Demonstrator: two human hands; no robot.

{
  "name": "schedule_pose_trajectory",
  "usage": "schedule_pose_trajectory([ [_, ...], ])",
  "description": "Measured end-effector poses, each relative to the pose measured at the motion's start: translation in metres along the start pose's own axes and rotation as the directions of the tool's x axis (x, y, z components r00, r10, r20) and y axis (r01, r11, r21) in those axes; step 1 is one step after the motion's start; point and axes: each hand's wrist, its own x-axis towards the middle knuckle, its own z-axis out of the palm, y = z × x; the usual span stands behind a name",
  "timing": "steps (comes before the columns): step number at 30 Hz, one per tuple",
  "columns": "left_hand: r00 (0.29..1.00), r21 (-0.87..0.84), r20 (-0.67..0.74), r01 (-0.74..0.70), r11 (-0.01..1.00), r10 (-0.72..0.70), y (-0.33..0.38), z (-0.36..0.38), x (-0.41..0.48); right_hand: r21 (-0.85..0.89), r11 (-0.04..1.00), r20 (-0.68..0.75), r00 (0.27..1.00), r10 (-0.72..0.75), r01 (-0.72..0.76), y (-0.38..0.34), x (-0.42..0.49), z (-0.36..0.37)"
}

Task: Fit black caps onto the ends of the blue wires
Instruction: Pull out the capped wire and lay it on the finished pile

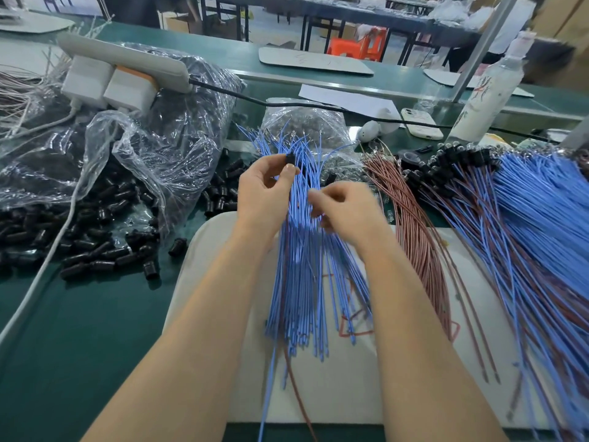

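A loose bundle of blue wires (pixel 306 282) lies on a white mat (pixel 350 384) in front of me, its far ends fanned out. My left hand (pixel 264 193) pinches a black cap (pixel 290 159) between thumb and fingertips above those ends. My right hand (pixel 344 208), blurred, has its fingers curled around blue wires in the middle of the bundle. Loose black caps (pixel 89 244) lie heaped on the green table to the left, spilling from a clear plastic bag (pixel 153 154).
Red-brown wires (pixel 414 234) lie right of the bundle. Further right is a large fan of capped blue and red wires (pixel 526 218). A power strip (pixel 127 59) with chargers, a black cable (pixel 318 106), a phone (pixel 420 122) and a bottle (pixel 490 90) stand behind.
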Motion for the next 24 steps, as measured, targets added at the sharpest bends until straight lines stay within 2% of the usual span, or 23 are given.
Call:
schedule_pose_trajectory([
  [3, 0.998, 0.119, 0.031, -0.057, 0.991, 0.054, -0.003, 0.001, -0.001, -0.083, 0.996, -0.337, 0.941, 0.007, -0.037, 0.014, 0.008, -0.023],
  [4, 0.997, 0.135, 0.047, -0.071, 0.988, 0.065, -0.003, 0.002, -0.002, -0.113, 0.991, -0.408, 0.913, 0.014, -0.065, 0.019, 0.010, -0.029],
  [6, 0.995, 0.142, 0.078, -0.080, 0.987, 0.069, -0.004, 0.003, -0.004, -0.154, 0.982, -0.455, 0.890, 0.030, -0.112, 0.026, 0.012, -0.032],
  [15, 0.984, 0.118, 0.161, -0.102, 0.988, 0.082, -0.003, 0.005, -0.008, -0.363, 0.929, -0.273, 0.961, -0.036, -0.068, 0.028, 0.016, -0.012],
  [20, 0.980, 0.072, 0.181, -0.096, 0.993, 0.082, -0.002, 0.006, -0.008, -0.546, 0.826, -0.210, 0.977, 0.025, -0.138, 0.027, 0.017, -0.002],
  [24, 0.979, 0.072, 0.189, -0.095, 0.993, 0.080, -0.001, 0.007, -0.008, -0.480, 0.866, -0.217, 0.976, 0.035, -0.138, 0.028, 0.017, -0.002],
])
